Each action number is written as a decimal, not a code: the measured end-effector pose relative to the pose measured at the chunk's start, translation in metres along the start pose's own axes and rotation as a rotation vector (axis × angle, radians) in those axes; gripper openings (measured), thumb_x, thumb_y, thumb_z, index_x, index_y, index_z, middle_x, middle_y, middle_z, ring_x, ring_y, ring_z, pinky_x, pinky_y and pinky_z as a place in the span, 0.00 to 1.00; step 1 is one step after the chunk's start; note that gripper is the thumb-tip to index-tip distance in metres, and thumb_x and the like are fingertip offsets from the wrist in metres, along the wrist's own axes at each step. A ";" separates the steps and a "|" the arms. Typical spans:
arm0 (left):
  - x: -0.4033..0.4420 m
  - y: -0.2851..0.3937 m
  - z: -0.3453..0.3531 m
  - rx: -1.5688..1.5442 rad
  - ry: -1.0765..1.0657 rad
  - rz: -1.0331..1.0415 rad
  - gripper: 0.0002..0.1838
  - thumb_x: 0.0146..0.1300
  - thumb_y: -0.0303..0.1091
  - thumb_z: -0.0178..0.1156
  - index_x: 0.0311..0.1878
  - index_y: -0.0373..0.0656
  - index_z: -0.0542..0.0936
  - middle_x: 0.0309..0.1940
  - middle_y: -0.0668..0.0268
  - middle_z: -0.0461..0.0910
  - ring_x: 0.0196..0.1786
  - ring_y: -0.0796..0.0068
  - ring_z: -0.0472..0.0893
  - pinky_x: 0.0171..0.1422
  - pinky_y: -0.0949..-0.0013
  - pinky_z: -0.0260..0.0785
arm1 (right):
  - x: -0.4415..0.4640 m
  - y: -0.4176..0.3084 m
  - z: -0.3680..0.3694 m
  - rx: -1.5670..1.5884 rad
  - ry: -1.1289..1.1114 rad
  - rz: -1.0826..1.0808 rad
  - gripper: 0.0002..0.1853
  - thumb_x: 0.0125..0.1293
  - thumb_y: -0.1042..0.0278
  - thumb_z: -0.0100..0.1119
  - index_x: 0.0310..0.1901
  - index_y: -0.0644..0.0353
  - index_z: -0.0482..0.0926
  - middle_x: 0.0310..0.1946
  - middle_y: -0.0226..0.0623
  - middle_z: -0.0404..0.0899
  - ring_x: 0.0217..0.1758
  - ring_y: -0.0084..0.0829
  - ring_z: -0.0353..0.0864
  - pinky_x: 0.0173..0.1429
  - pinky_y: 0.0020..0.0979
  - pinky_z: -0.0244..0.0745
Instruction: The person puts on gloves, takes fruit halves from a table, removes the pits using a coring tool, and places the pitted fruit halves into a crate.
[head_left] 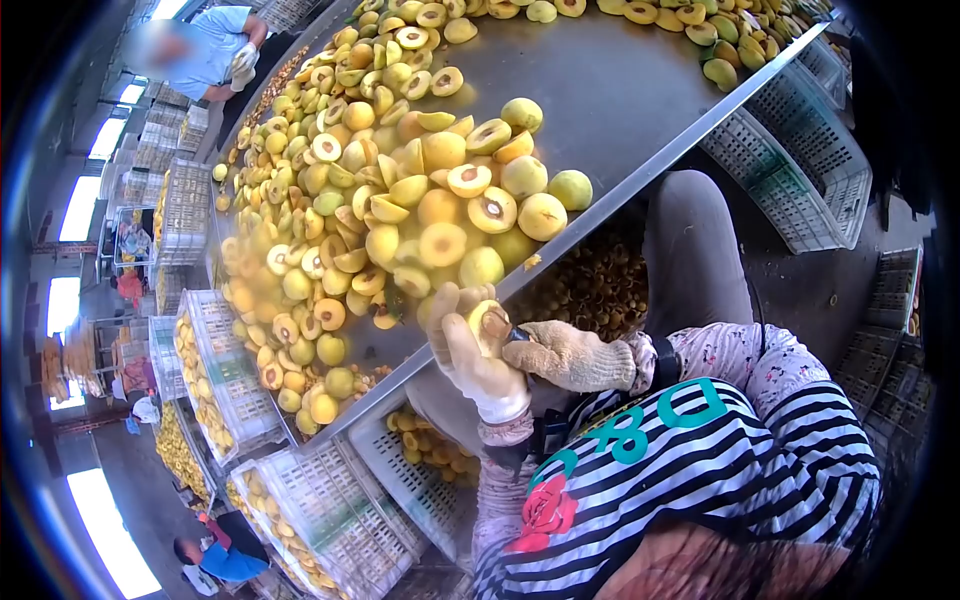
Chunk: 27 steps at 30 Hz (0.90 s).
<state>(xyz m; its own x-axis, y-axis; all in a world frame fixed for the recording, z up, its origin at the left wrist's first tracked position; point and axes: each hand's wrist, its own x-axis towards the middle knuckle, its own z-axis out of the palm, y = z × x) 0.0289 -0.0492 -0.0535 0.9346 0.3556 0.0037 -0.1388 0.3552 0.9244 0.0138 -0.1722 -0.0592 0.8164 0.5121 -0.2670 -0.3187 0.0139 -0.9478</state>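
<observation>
My left hand (463, 355), in a pale glove, is closed around a yellow peach half (490, 325) with its cut face turned toward my right hand. My right hand (575, 357), in a thick knitted glove, grips the dark handle of a pitting tool (519, 336). The tool's metal end meets the brown centre of the peach half; how deep it sits I cannot tell. Both hands are just off the rim of the metal table (640, 185). A heap of halved and whole peaches (370, 200) covers the table's near part.
A white crate (380, 450) with peach halves stands below the rim, beside another full crate (330, 520). Green-white crates (790, 170) are at the right. Brown pits (590, 280) lie beneath the table. Co-workers (205, 55) (225, 550) are at the left.
</observation>
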 end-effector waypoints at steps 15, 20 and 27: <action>0.024 0.015 -0.016 -0.121 -0.490 -0.245 0.18 0.76 0.36 0.51 0.60 0.35 0.78 0.42 0.56 0.84 0.46 0.61 0.82 0.57 0.56 0.78 | 0.006 -0.002 -0.036 0.260 -0.453 0.061 0.22 0.79 0.45 0.49 0.33 0.53 0.74 0.18 0.23 0.68 0.17 0.18 0.65 0.21 0.23 0.61; 0.040 0.023 -0.023 -0.179 -0.658 -0.473 0.17 0.71 0.35 0.59 0.55 0.33 0.82 0.37 0.56 0.85 0.42 0.58 0.85 0.54 0.53 0.81 | 0.005 0.005 -0.025 0.086 -0.326 0.024 0.24 0.78 0.41 0.50 0.32 0.53 0.73 0.19 0.23 0.70 0.18 0.18 0.66 0.22 0.23 0.62; 0.051 0.028 -0.034 -0.194 -0.838 -0.673 0.14 0.65 0.27 0.61 0.50 0.27 0.85 0.37 0.55 0.87 0.41 0.65 0.86 0.51 0.63 0.81 | 0.014 0.036 -0.025 0.318 -0.491 0.095 0.23 0.78 0.45 0.51 0.51 0.61 0.76 0.25 0.29 0.75 0.28 0.25 0.75 0.33 0.26 0.73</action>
<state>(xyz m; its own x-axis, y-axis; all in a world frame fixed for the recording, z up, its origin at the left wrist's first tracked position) 0.0619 0.0080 -0.0405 0.7548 -0.6377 -0.1537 0.5035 0.4131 0.7589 0.0256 -0.1855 -0.1016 0.4830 0.8600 -0.1646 -0.5701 0.1662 -0.8046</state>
